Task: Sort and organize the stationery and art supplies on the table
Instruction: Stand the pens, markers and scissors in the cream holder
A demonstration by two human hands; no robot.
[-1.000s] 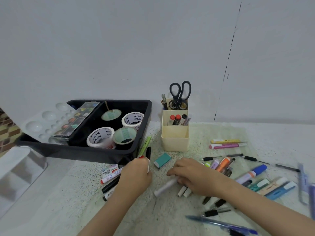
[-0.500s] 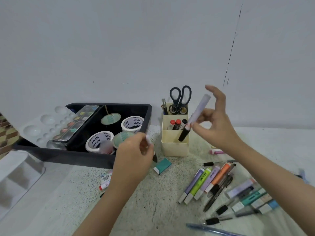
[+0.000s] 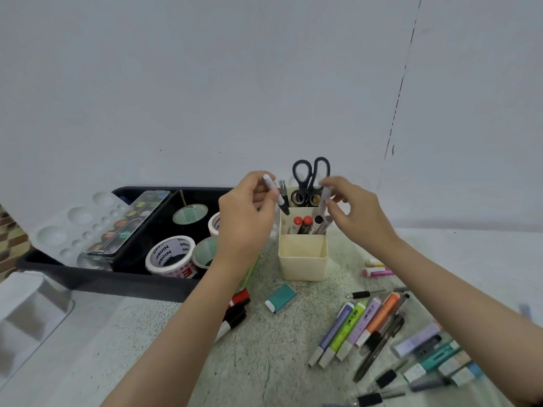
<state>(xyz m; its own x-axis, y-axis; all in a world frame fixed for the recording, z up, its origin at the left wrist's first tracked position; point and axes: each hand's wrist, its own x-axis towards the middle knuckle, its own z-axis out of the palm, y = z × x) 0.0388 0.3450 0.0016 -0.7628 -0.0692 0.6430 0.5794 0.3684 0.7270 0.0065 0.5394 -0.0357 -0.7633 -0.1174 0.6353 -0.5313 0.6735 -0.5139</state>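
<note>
Highlighters (image 3: pixel 349 330) lie in a row on the desk (image 3: pixel 264 362), right of a teal eraser (image 3: pixel 280 298). Beyond them stands the cream organizer (image 3: pixel 302 257). The left hand (image 3: pixel 246 221) pinches a tilted white marker (image 3: pixel 274 192), its black tip at the organizer's left rim. The right hand (image 3: pixel 355 212) pinches a pale marker (image 3: pixel 324 201), upright over the organizer, just beside the scissors (image 3: pixel 311 177).
</note>
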